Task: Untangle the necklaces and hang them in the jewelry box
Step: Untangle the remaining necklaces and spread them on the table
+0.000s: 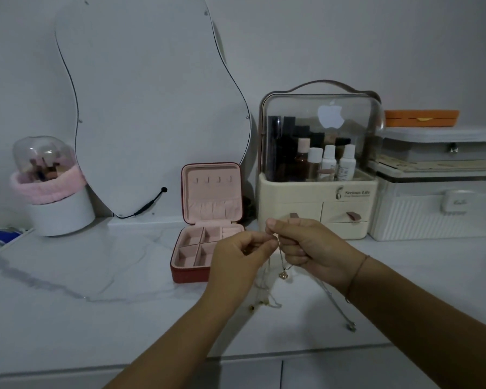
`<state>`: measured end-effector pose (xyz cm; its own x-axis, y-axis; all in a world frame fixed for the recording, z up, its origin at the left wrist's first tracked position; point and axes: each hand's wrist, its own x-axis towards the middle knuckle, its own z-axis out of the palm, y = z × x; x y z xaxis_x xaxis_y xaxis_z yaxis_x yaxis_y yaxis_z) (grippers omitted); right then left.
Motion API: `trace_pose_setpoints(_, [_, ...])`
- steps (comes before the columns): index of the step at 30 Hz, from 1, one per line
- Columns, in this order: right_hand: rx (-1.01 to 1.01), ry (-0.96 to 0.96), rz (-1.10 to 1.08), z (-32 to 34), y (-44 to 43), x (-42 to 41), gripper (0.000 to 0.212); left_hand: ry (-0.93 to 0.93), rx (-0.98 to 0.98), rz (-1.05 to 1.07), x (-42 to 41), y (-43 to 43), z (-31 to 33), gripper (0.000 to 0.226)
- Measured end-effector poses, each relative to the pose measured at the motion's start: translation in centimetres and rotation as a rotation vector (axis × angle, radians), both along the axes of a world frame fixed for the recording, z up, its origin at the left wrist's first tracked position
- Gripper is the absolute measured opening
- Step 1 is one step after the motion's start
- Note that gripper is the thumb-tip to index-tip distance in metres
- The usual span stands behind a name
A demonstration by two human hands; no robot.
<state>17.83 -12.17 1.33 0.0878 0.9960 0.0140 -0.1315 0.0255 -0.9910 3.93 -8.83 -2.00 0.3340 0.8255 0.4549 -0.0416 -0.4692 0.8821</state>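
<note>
Thin tangled necklaces hang from both my hands above the white marble tabletop, a small round pendant dangling below. My left hand pinches the chains at the top, thumb against fingertips. My right hand grips the same chains from the right, fingers curled. Loose chain ends trail onto the table under my hands and to the right. The red jewelry box stands open just left of my hands, its pink lid upright with a row of small hooks; the hooks are bare.
A curvy white mirror leans on the wall behind the box. A cream cosmetics organiser with a clear dome stands at the right, white cases beyond it. A white brush holder with a pink band is at the left.
</note>
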Motion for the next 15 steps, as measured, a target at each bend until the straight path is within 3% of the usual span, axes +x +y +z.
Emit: trace_pose_setpoints(15, [-0.016, -0.118, -0.035, -1.2, 0.0, 0.2, 0.019, 0.123, -0.181, -0.098, 0.1, 1.1, -0.4, 0.011])
